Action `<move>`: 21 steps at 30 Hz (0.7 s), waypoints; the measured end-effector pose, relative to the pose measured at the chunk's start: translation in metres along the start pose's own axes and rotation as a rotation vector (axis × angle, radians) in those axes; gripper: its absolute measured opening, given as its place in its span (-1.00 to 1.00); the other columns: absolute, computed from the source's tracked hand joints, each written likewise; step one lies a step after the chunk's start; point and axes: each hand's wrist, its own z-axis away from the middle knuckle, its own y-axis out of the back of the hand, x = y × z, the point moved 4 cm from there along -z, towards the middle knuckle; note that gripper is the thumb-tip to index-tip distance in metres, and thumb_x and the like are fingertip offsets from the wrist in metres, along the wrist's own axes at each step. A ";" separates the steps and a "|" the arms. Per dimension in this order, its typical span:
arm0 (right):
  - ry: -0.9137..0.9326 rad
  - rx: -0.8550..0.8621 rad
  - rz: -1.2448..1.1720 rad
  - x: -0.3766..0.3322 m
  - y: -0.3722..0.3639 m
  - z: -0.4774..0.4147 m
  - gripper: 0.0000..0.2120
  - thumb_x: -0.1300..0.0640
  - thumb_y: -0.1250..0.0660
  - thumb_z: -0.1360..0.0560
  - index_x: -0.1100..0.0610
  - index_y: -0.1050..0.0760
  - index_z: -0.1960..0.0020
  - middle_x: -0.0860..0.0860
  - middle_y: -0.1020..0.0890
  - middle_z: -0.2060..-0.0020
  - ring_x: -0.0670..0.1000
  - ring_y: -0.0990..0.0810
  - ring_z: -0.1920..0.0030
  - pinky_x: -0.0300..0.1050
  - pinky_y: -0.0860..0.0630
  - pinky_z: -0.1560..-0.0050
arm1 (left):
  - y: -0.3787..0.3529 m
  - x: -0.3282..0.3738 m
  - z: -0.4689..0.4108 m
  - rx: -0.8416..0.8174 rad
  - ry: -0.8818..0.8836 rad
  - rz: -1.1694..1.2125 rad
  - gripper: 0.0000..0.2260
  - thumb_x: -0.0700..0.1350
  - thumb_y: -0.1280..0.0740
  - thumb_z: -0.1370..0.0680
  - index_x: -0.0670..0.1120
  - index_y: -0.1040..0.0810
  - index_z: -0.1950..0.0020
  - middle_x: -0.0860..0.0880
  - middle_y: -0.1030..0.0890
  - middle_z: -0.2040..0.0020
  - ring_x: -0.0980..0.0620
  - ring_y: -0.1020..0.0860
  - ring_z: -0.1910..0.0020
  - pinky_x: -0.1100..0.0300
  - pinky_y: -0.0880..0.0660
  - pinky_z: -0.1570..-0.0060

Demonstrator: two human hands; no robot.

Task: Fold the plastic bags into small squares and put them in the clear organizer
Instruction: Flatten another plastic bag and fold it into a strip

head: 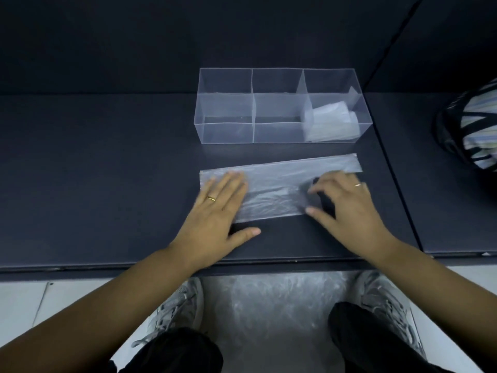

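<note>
**Strip pinned left, pinched right**

The left hand presses flat, fingers together, on the left end of the long translucent plastic bag, which lies left-to-right. The right hand pinches its right part with curled fingers. Just beyond stands the clear rectangular plastic organizer.

The table is plain dark navy. On it the plastic bag is translucent grey-white. The organizer is clear, and its folded bags are milky white. Far right, a cloth is striped pale blue, white and black. Nearer: a gold ring, black trousers and grey-white shoes.
</note>
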 end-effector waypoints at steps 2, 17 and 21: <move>0.013 -0.108 -0.019 -0.004 -0.007 0.009 -0.78 0.07 -0.51 -0.38 0.09 -0.59 0.01 0.01 -0.54 0.03 0.10 -0.50 0.01 -0.07 -0.30 0.06 | -0.006 0.016 0.002 -0.047 -0.061 0.038 -0.24 0.35 0.01 -0.54 -0.16 -0.08 -0.55 -0.09 -0.04 -0.57 0.02 0.08 -0.55 0.15 0.24 -0.49; -0.122 -0.252 0.187 -0.013 0.018 0.017 -0.56 -0.15 -0.38 -0.43 0.04 -0.42 -0.22 0.01 -0.35 -0.31 0.10 -0.30 -0.35 -0.03 -0.17 -0.29 | -0.002 0.021 0.008 0.339 -0.053 -0.015 -0.75 -0.29 -0.42 -0.44 -0.22 -0.65 -0.12 -0.13 -0.67 -0.07 -0.08 -0.65 -0.06 0.02 -0.61 -0.01; 0.145 -0.239 0.161 -0.063 0.000 0.021 -0.17 -0.31 -0.37 -0.32 0.09 -0.29 -0.45 0.00 -0.34 -0.44 0.03 -0.27 -0.45 0.08 -0.01 -0.49 | 0.000 0.028 0.012 0.335 -0.077 0.001 -0.77 -0.19 -0.28 -0.52 -0.21 -0.67 -0.07 -0.12 -0.69 -0.02 -0.06 -0.67 -0.01 0.04 -0.62 0.05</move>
